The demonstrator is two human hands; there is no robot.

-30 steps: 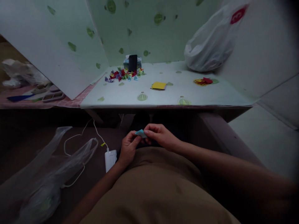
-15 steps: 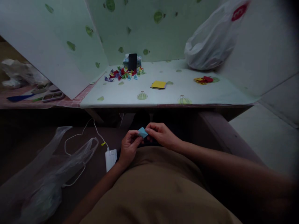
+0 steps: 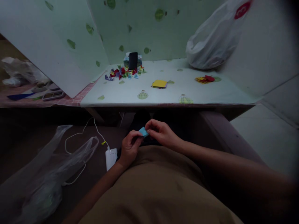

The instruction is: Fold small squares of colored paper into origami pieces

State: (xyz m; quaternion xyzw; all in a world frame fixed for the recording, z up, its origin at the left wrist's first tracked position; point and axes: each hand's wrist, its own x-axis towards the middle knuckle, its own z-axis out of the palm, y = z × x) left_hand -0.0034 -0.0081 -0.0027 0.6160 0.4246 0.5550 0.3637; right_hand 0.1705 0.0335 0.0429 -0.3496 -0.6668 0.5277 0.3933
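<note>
A small folded piece of light blue origami paper (image 3: 143,132) is held over my lap, in front of the table edge. My left hand (image 3: 130,144) pinches its left side between thumb and fingers. On the other side, my right hand (image 3: 161,132) grips the paper's right edge with thumb and index finger. The fingers cover part of the folds. On the table beyond, a pile of small folded paper cranes (image 3: 122,72) in several colours lies at the back left. A stack of square paper (image 3: 159,83), yellow on top, sits near the middle.
A black phone (image 3: 133,61) leans on a tissue box behind the cranes. Red and yellow paper pieces (image 3: 205,79) lie at the right, below a white plastic bag (image 3: 207,46). Beside me on the seat are a white power bank (image 3: 111,159) with a cable and a clear plastic bag (image 3: 46,183).
The blue paper has gone from a diamond-like outline to a narrower shape as my fingers work on it. Both hands stay in nearly the same place; the view has shifted slightly.
</note>
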